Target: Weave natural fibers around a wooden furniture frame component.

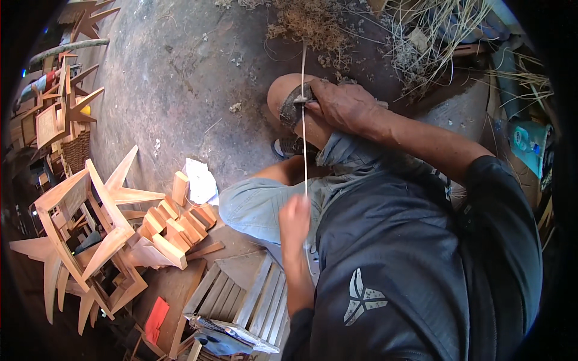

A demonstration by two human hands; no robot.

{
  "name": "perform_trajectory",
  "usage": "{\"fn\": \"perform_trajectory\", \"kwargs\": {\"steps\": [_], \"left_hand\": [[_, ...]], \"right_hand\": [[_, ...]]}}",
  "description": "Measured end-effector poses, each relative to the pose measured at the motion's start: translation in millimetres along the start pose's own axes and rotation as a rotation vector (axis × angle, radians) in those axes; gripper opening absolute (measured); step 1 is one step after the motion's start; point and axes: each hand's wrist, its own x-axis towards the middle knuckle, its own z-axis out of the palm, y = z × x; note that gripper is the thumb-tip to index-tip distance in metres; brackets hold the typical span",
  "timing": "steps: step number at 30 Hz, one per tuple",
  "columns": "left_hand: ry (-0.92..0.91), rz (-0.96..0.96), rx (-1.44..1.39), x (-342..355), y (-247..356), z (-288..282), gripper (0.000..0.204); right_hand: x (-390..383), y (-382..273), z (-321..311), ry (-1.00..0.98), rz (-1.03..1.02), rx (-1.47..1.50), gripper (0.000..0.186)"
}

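A thin pale strip [304, 157] runs from a tangle of brown shavings [319, 27] down across my knee, where a dark worn pad [289, 114] covers the skin. My right hand [343, 103] is closed at the pad, pressing a small dark blade-like piece on the strip; its exact shape is partly hidden. Below, my left hand [294, 219] grips the strip in a fist, with the end trailing down beside my wrist.
Unfinished wooden chairs [108, 234] and stacked wood blocks [171, 222] stand at left, beside white paper [201, 182]. A slatted stool [256, 301] is at lower left of me. Straw-like strands [433, 42] and a blue bottle [525, 144] lie right.
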Motion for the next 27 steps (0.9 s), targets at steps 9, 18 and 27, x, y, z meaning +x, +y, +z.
{"fn": "perform_trajectory", "kwargs": {"steps": [9,18,27], "left_hand": [[-0.007,-0.301,-0.938,-66.6,13.4,-22.2,0.034],[-0.098,0.021,-0.266,95.5,92.4,0.1,0.029],[0.078,-0.264,-0.503,-36.4,14.3,7.5,0.019]], "right_hand": [[6.7,17.4,-24.9,-0.124,0.345,0.416,0.048],[11.0,-6.9,-13.9,-0.264,0.157,0.172,0.036],[16.8,15.4,-17.3,-0.221,0.151,0.199,0.038]]}}
